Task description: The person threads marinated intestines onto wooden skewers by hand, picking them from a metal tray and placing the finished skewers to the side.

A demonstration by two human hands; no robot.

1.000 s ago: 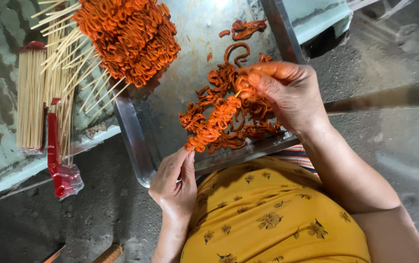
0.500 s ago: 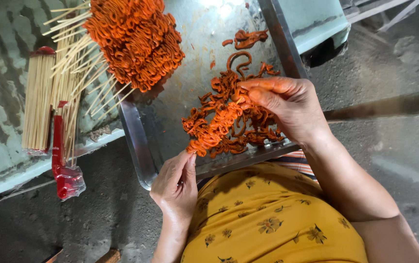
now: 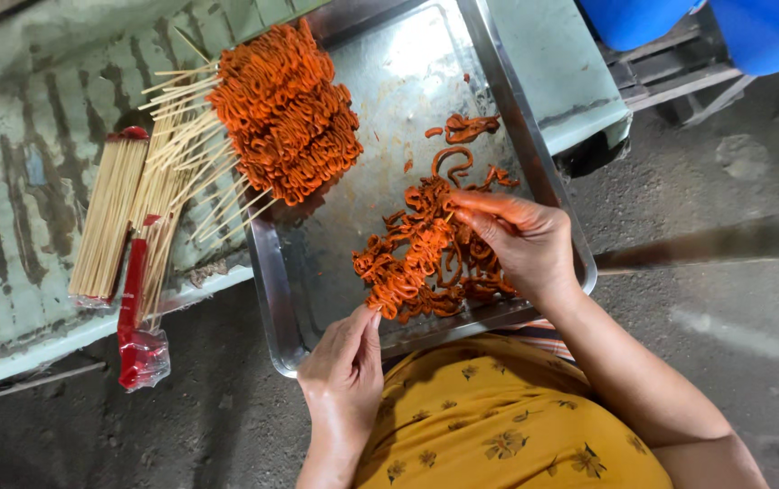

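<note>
Left hand [image 3: 344, 362]: at tray's near edge, fingers pressed together, pinching the skewer's lower end.
Right hand [image 3: 520, 240]: fingers closed over the upper part of the orange strip skewer [image 3: 412, 263].
Skewer axis: slants from near-left up to far-right, spanning both hands.
Location: near right corner of metal tray [image 3: 272, 281].
Finished skewers [image 3: 285, 113]: tray's far left corner.
Bare sticks [image 3: 109, 217]: left, on the bench.

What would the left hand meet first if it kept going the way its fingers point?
The left hand points up and slightly right; its fingertips already sit at the skewered orange strips. Going on, it would likely press into that bunch first, above the steel tray.
</note>
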